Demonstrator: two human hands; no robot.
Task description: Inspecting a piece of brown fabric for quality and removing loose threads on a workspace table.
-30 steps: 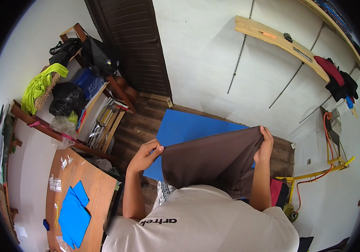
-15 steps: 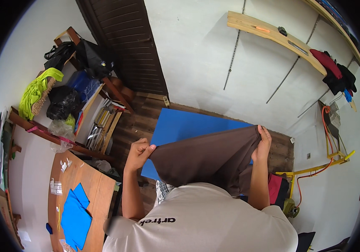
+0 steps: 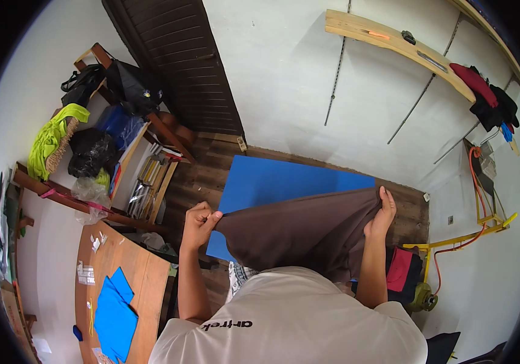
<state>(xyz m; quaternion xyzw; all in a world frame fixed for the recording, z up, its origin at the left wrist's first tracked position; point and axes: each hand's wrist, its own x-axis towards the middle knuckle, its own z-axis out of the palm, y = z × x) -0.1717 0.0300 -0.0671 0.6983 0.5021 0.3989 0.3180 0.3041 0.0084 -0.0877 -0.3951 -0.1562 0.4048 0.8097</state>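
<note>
Stretched between my two hands is a dark brown cloth (image 3: 296,227), its top edge pulled nearly straight and rising toward the right. My left hand (image 3: 200,223) is closed in a fist on the cloth's left corner, thumb on top. At the right corner my right hand (image 3: 382,213) pinches the fabric, with its fingers pointing up. Below the top edge the cloth sags in folds toward my body, where my shirt hides its lower part. Under and beyond it lies a flat blue surface (image 3: 290,179), partly covered by the cloth from this view.
On the left stands a wooden table (image 3: 145,273) with folded bright blue fabric (image 3: 115,315) on it. A shelf unit (image 3: 166,136) holds bags and clothes. At the right are a yellow metal frame (image 3: 460,241) and dark and red fabric (image 3: 401,270). A wooden shelf (image 3: 387,39) hangs on the wall.
My right hand has shifted slightly right and down with its corner, so the cloth is drawn a little wider. My left hand stays almost in place, and the view has tilted slightly.
</note>
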